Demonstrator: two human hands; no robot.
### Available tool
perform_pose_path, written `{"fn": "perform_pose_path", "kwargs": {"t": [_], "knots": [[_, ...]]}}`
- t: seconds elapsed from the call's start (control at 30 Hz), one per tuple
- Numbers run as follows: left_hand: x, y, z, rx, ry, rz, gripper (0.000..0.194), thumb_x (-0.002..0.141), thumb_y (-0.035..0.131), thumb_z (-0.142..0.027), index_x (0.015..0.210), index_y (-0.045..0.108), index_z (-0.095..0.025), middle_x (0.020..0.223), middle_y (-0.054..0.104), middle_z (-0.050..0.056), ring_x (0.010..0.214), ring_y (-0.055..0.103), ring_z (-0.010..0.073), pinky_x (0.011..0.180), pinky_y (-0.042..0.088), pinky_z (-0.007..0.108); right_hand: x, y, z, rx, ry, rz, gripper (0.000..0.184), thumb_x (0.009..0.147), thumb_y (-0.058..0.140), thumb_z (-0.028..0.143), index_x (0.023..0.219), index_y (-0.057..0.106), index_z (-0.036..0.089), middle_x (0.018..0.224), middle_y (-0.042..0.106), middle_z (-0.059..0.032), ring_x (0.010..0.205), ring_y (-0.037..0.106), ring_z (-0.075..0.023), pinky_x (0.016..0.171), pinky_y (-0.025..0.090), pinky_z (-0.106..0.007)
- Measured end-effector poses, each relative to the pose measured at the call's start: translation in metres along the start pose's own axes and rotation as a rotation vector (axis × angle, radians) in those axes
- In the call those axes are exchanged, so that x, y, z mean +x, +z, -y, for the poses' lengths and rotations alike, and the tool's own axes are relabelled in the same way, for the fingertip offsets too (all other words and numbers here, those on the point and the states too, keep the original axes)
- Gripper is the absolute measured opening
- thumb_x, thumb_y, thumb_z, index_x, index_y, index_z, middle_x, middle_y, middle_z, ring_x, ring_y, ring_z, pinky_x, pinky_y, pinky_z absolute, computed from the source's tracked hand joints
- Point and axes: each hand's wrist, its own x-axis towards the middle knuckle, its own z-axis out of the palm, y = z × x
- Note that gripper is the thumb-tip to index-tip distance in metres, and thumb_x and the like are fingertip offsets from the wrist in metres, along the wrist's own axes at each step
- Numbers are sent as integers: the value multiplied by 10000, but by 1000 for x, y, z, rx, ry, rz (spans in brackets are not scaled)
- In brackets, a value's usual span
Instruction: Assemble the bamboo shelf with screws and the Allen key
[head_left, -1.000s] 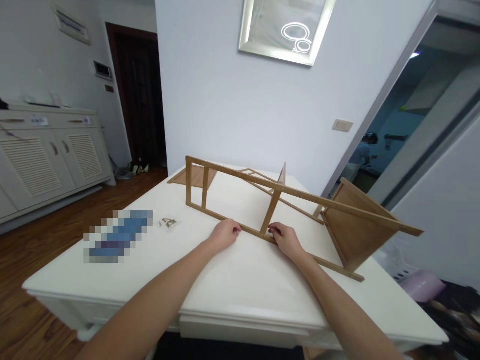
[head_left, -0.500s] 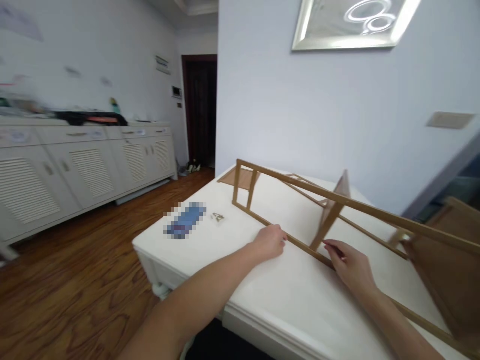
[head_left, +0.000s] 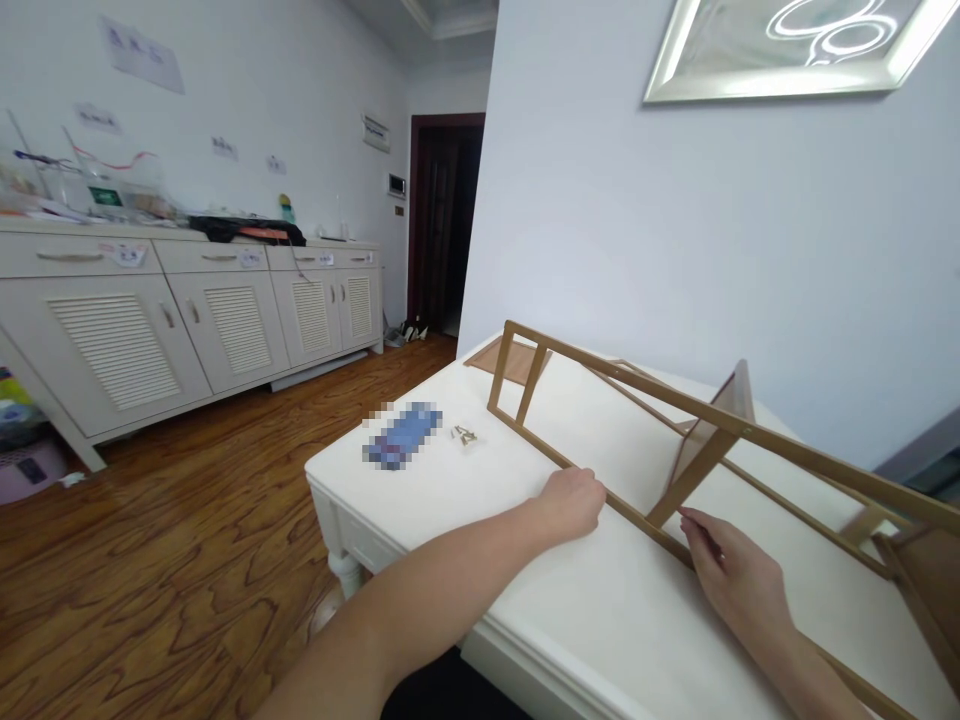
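Observation:
A light wooden shelf frame (head_left: 600, 375) lies on its side across the white table (head_left: 525, 590). My left hand (head_left: 574, 500) rests curled on the table, its knuckles against the frame's lower rail. My right hand (head_left: 731, 570) touches the same rail just right of a slanted crosspiece (head_left: 690, 470), fingers pinched together at the wood. A wooden panel (head_left: 926, 585) closes the frame's right end.
Several small screws (head_left: 465, 435) lie near the table's far left edge beside a blurred blue object (head_left: 403, 435). White louvred cabinets (head_left: 187, 320) line the left wall over a wooden floor (head_left: 165, 560). A dark doorway (head_left: 442, 220) stands behind, and a framed mirror (head_left: 795, 50) hangs above.
The view has swung to the left, bringing the cabinets and floor into sight. Both hands stay at the frame's lower rail, and the right hand has slid slightly along it.

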Motion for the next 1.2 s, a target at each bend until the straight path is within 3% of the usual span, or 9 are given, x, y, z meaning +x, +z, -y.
{"fn": "perform_pose_path", "kwargs": {"t": [0.3, 0.6, 0.73, 1.03, 1.2], "knots": [[-2, -4, -3, -101, -91, -71, 206, 801, 478, -107, 923, 644, -118, 947, 655, 144, 893, 646, 250, 761, 516, 337, -5, -4, 10, 21, -96, -79, 267, 913, 445, 365, 973, 644, 198, 775, 682, -57, 613, 608, -165, 569, 474, -274], [3, 0, -7, -205, -126, -63, 270, 913, 388, -206, 966, 650, -165, 906, 712, 102, 894, 666, 230, 795, 485, 318, -11, -8, 23, 94, -140, 136, 304, 970, 363, 296, 1093, 625, 203, 876, 681, -84, 799, 633, -186, 752, 487, -304], [2, -3, -10, -185, -107, -45, 264, 910, 396, -206, 942, 655, -167, 920, 714, 96, 901, 664, 227, 807, 481, 314, -13, -7, 28, 58, -171, 187, 322, 978, 351, 286, 1106, 634, 200, 861, 678, -93, 792, 632, -183, 729, 483, -293], [-6, -10, -18, -46, -106, -8, 219, 857, 462, -158, 935, 666, -143, 966, 687, 129, 960, 639, 235, 858, 479, 309, -16, 2, 19, 32, -322, 95, 251, 951, 424, 222, 1062, 646, 186, 788, 679, -63, 672, 627, -150, 619, 482, -255], [-12, -32, 7, -6, -206, -70, 209, 825, 476, -118, 892, 673, -133, 949, 668, 144, 960, 629, 242, 836, 475, 307, -14, 1, 16, 30, -331, 73, 246, 941, 431, 214, 1044, 652, 190, 815, 695, -66, 722, 655, -161, 652, 506, -263]]}}
